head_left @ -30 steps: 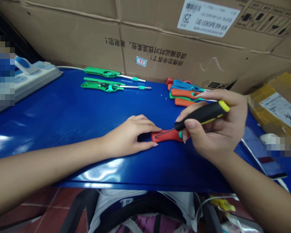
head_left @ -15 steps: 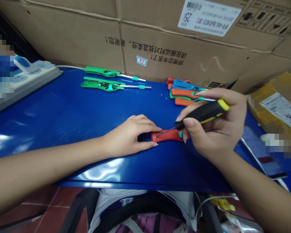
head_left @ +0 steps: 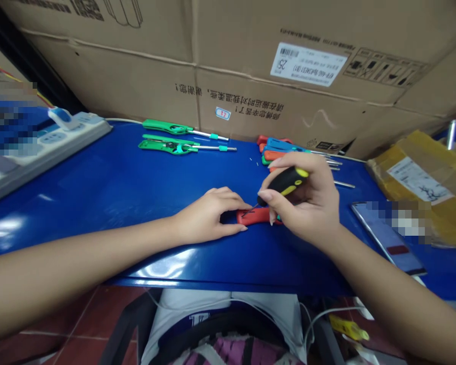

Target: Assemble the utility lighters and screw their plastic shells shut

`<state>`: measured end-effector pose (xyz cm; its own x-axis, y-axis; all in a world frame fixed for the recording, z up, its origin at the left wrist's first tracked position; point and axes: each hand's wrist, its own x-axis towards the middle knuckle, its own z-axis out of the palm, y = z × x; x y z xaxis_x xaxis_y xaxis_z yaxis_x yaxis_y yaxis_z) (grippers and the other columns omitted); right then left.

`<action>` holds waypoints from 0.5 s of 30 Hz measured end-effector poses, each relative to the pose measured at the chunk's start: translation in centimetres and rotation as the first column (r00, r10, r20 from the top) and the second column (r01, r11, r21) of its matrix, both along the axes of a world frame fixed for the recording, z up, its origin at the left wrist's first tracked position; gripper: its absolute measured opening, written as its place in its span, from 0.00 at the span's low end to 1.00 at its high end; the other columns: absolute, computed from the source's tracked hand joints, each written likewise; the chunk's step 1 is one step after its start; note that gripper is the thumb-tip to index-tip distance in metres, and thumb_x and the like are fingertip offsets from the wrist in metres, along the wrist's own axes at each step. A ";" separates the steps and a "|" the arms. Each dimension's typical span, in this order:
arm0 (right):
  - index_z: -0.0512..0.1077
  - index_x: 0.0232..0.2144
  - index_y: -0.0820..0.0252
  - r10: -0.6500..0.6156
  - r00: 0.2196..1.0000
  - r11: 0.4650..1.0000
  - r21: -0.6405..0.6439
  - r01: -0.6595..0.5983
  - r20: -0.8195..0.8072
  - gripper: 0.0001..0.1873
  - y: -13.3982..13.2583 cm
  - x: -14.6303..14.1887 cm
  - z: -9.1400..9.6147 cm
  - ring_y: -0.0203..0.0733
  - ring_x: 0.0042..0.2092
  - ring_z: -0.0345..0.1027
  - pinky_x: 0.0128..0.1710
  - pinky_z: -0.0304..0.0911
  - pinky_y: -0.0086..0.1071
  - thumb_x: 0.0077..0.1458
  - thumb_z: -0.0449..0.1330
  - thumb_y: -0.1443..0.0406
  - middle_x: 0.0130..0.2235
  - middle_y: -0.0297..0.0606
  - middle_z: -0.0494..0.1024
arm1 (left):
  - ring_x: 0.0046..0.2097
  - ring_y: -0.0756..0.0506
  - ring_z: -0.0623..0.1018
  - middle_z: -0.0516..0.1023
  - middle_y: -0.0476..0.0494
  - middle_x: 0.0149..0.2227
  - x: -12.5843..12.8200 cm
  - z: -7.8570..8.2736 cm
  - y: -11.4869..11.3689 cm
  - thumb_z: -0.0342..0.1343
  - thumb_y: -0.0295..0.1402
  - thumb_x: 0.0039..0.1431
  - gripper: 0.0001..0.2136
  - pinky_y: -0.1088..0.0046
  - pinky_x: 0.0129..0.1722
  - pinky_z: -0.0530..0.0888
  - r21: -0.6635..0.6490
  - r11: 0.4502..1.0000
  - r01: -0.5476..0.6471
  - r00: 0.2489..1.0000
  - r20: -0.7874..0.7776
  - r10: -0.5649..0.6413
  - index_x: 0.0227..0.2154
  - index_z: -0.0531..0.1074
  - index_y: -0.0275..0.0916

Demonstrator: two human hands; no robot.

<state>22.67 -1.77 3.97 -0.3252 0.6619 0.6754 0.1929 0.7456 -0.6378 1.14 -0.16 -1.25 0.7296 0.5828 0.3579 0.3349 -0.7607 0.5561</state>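
Note:
My left hand [head_left: 207, 217] rests on the blue table [head_left: 117, 192] and pinches the left end of a small red tool [head_left: 255, 216] lying flat. My right hand [head_left: 307, 203] grips a black and yellow screwdriver [head_left: 285, 182], its thin tip touching the top of the red tool. Most of the red tool is hidden under my right fingers.
Two green tools [head_left: 171, 138] lie at the back centre. A pile of red, blue and green tools [head_left: 281, 148] sits behind my right hand. A white power strip [head_left: 53, 139] is at left, a phone [head_left: 387, 235] and a yellow parcel [head_left: 421, 177] at right. Cardboard boxes [head_left: 251, 61] wall the back.
The camera has tilted up and pulled back. My right hand has swung the screwdriver more upright over the red tool. My left hand keeps its hold.

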 end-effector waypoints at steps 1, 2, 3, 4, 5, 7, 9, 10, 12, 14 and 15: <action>0.70 0.49 0.49 -0.024 0.998 1.000 0.001 0.024 0.056 0.21 0.1 -0.1 0.3 0.35 0.27 0.71 0.22 0.70 0.28 0.55 0.68 0.69 0.36 0.31 0.76 | 0.49 0.41 0.78 0.82 0.40 0.48 0.0 0.0 0.0 0.65 0.37 0.61 0.17 0.59 0.54 0.71 -0.001 1.000 0.001 1.000 0.001 -0.001 0.51 0.77 0.37; 0.70 0.49 0.49 -0.049 0.992 0.999 0.008 0.049 0.113 0.21 0.3 -0.1 0.6 0.35 0.28 0.70 0.22 0.69 0.28 0.55 0.69 0.68 0.36 0.31 0.76 | 0.50 0.40 0.78 0.82 0.40 0.49 0.0 -0.1 0.0 0.65 0.37 0.61 0.17 0.58 0.55 0.71 -0.003 1.000 0.002 1.000 0.001 -0.002 0.51 0.77 0.36; 0.70 0.49 0.49 -0.069 0.984 0.998 0.016 0.068 0.162 0.21 0.4 -0.2 0.9 0.35 0.27 0.69 0.22 0.68 0.28 0.54 0.69 0.66 0.35 0.31 0.75 | 0.51 0.40 0.78 0.82 0.40 0.49 0.1 -0.1 0.0 0.65 0.37 0.61 0.17 0.57 0.56 0.70 -0.006 1.000 0.000 1.000 0.001 0.000 0.51 0.77 0.36; 0.70 0.49 0.49 -0.084 0.976 0.996 0.022 0.082 0.199 0.21 0.5 -0.3 1.1 0.34 0.26 0.67 0.21 0.67 0.28 0.54 0.70 0.65 0.34 0.30 0.74 | 0.52 0.39 0.78 0.82 0.40 0.49 0.1 -0.2 0.0 0.65 0.37 0.61 0.17 0.56 0.57 0.70 -0.008 1.000 -0.003 1.000 0.004 0.003 0.50 0.77 0.36; 0.70 0.49 0.49 -0.092 0.972 0.996 0.020 0.089 0.216 0.21 0.6 -0.5 1.2 0.33 0.25 0.66 0.21 0.66 0.27 0.54 0.70 0.64 0.33 0.29 0.74 | 0.52 0.39 0.78 0.82 0.40 0.48 0.1 -0.2 -0.1 0.65 0.37 0.61 0.16 0.56 0.57 0.70 -0.009 1.000 -0.007 1.000 0.007 0.007 0.49 0.77 0.37; 0.69 0.49 0.50 -0.103 0.975 0.994 0.002 0.105 0.199 0.21 0.6 -0.8 1.2 0.32 0.23 0.64 0.20 0.65 0.27 0.55 0.70 0.63 0.32 0.29 0.73 | 0.52 0.39 0.78 0.82 0.41 0.47 0.1 -0.2 -0.1 0.65 0.37 0.61 0.15 0.55 0.57 0.70 -0.010 1.000 -0.012 1.000 0.015 0.012 0.48 0.78 0.37; 0.69 0.48 0.51 -0.132 0.984 0.991 0.000 0.133 0.118 0.20 0.5 -1.0 0.8 0.32 0.23 0.64 0.20 0.65 0.27 0.55 0.69 0.62 0.34 0.30 0.74 | 0.53 0.39 0.77 0.82 0.40 0.47 0.1 -0.1 -0.1 0.64 0.38 0.61 0.15 0.55 0.57 0.71 -0.012 1.000 -0.007 1.000 0.019 0.007 0.48 0.78 0.38; 0.69 0.47 0.51 -0.142 0.987 0.990 0.003 0.142 0.073 0.19 0.5 -1.1 0.5 0.32 0.24 0.65 0.20 0.65 0.28 0.56 0.69 0.62 0.35 0.31 0.75 | 0.53 0.39 0.77 0.82 0.40 0.47 0.1 -0.1 -0.1 0.64 0.38 0.61 0.15 0.55 0.57 0.71 -0.013 1.000 -0.004 1.000 0.018 0.004 0.48 0.78 0.38; 0.68 0.46 0.52 -0.147 0.989 0.989 0.007 0.147 0.008 0.17 0.4 -1.1 0.1 0.33 0.24 0.66 0.20 0.66 0.28 0.56 0.68 0.62 0.34 0.31 0.75 | 0.52 0.39 0.78 0.82 0.39 0.47 0.1 -0.1 -0.1 0.64 0.38 0.62 0.15 0.56 0.56 0.71 -0.012 1.000 -0.002 1.000 0.017 0.002 0.49 0.78 0.38; 0.69 0.45 0.52 -0.139 0.990 0.990 0.003 0.139 -0.005 0.16 0.4 -0.9 -0.2 0.33 0.24 0.66 0.20 0.65 0.28 0.56 0.68 0.63 0.33 0.30 0.75 | 0.52 0.40 0.78 0.82 0.39 0.48 0.1 0.0 -0.2 0.65 0.38 0.61 0.16 0.57 0.55 0.72 -0.012 1.000 -0.003 1.000 0.016 0.003 0.49 0.77 0.38; 0.69 0.45 0.52 -0.143 0.990 0.990 0.004 0.143 0.001 0.16 0.5 -0.8 -0.3 0.33 0.24 0.66 0.20 0.65 0.28 0.56 0.68 0.63 0.33 0.30 0.75 | 0.51 0.40 0.78 0.82 0.39 0.48 0.1 0.0 -0.2 0.65 0.37 0.61 0.16 0.57 0.55 0.72 -0.013 1.000 -0.004 1.000 0.017 0.004 0.49 0.77 0.37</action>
